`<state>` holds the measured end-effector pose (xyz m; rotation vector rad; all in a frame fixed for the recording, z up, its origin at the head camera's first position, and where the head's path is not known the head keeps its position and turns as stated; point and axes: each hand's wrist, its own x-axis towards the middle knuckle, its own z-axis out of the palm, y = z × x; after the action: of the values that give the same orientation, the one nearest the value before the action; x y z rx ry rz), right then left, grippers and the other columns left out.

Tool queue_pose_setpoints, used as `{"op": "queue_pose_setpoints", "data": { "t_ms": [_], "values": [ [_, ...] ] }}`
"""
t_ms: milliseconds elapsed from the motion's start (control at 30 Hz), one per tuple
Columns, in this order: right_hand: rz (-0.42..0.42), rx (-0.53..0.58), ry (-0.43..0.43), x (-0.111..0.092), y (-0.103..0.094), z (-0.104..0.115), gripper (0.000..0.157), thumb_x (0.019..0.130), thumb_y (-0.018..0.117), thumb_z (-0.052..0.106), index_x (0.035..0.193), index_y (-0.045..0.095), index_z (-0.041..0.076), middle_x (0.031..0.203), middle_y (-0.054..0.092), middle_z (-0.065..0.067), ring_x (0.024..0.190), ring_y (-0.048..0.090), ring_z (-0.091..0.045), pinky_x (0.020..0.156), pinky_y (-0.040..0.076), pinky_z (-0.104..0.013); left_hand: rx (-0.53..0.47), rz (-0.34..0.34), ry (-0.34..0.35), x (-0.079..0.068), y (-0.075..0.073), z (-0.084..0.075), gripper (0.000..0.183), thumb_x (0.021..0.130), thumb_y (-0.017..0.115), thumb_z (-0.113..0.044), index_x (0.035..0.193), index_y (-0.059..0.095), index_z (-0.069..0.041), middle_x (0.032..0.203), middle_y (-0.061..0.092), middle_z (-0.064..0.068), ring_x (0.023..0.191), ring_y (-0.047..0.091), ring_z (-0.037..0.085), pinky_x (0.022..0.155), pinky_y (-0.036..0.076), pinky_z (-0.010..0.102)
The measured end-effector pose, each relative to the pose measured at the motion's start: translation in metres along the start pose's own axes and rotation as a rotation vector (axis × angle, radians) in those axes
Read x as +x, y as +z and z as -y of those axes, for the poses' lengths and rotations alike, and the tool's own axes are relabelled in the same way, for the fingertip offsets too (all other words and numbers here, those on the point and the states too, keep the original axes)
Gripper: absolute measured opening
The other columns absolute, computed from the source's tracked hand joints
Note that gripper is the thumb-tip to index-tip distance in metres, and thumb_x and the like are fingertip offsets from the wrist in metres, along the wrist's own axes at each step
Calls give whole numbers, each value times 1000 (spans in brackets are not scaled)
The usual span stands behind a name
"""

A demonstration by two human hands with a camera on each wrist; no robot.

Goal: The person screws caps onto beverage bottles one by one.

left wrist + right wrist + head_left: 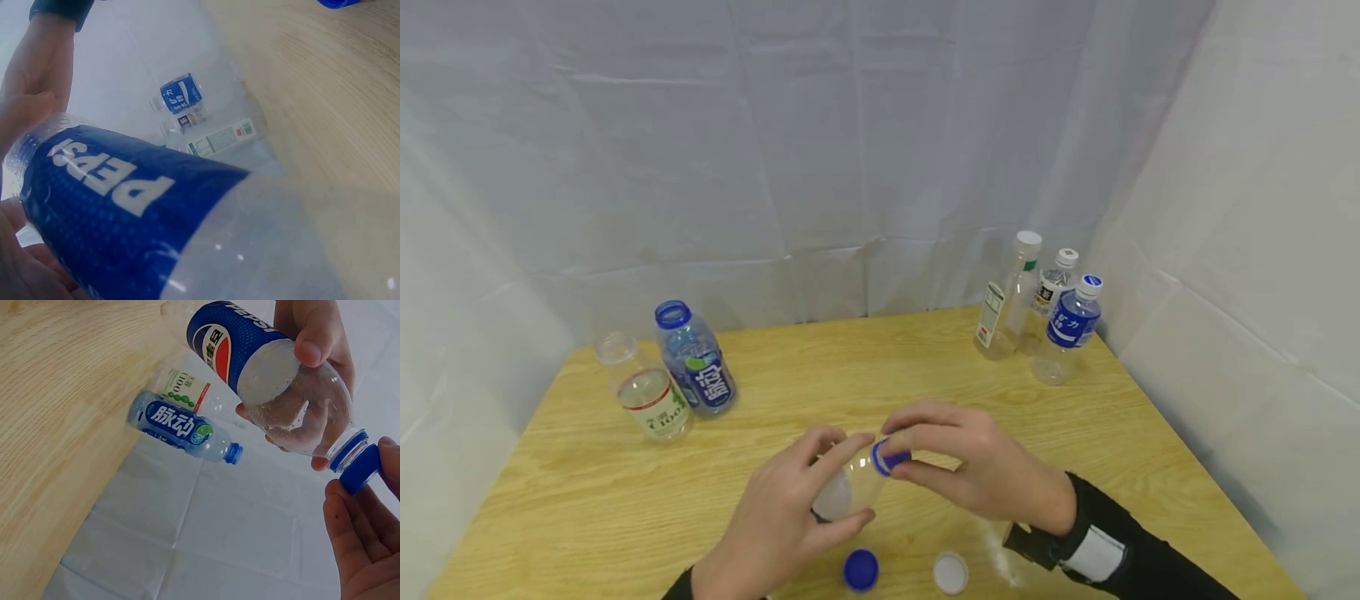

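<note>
My left hand (pixel 778 500) grips a clear Pepsi bottle (pixel 269 372) with a blue label, held tilted above the table. At its neck my right hand (pixel 970 458) pinches a blue cap (pixel 361 470) between thumb and fingers. In the right wrist view the cap sits at the bottle's mouth, slightly askew, with a blue ring below it on the neck. Whether the threads are engaged I cannot tell. The Pepsi label (pixel 119 187) fills much of the left wrist view. In front of the hands lie a loose blue cap (pixel 861 571) and a white cap (pixel 951 573).
Left on the wooden table (pixel 820 367) stand a clear bottle (pixel 655 404) with a pale label and a blue bottle (pixel 700 367), both capless. Three capped bottles are grouped at back right: a tall clear one (pixel 1011 300), a dark-labelled one (pixel 1054 287) and a blue-labelled one (pixel 1071 321).
</note>
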<state>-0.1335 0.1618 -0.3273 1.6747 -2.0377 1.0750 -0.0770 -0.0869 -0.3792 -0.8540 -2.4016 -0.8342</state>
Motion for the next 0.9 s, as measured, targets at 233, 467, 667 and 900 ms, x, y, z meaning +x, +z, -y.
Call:
{"op": "queue_pose_setpoints", "data": {
  "t_ms": [233, 467, 667, 900],
  "values": [
    [42, -26, 160, -2, -3, 2, 32, 91, 76, 18, 120, 66, 9, 109, 69, 0, 94, 66, -6, 81, 56, -17, 35, -5, 3, 1, -1, -1, 74, 78, 87, -40, 143, 57, -26, 120, 59, -2, 91, 61, 8, 64, 50, 18],
    [98, -17, 120, -1, -4, 2, 28, 92, 75, 13, 118, 66, 10, 105, 71, 2, 94, 67, -3, 83, 55, -16, 29, -8, 5, 1, -1, -2, 73, 77, 88, -40, 142, 58, -26, 118, 60, -4, 90, 61, 8, 64, 49, 18],
    [109, -29, 46, -3, -4, 1, 28, 92, 74, 10, 120, 66, 10, 109, 68, 1, 100, 67, -6, 86, 54, -14, 2, 10, 1, 1, -1, -2, 71, 76, 89, -40, 140, 60, -25, 114, 59, -7, 84, 57, 4, 62, 48, 16],
    [135, -88, -21, -4, -7, 1, 29, 90, 75, 4, 117, 67, 9, 111, 66, 0, 102, 65, -8, 91, 53, -14, -80, 63, -31, 2, -1, -2, 68, 80, 86, -42, 140, 59, -28, 112, 57, -10, 80, 53, 0, 60, 46, 14]
  ]
}}
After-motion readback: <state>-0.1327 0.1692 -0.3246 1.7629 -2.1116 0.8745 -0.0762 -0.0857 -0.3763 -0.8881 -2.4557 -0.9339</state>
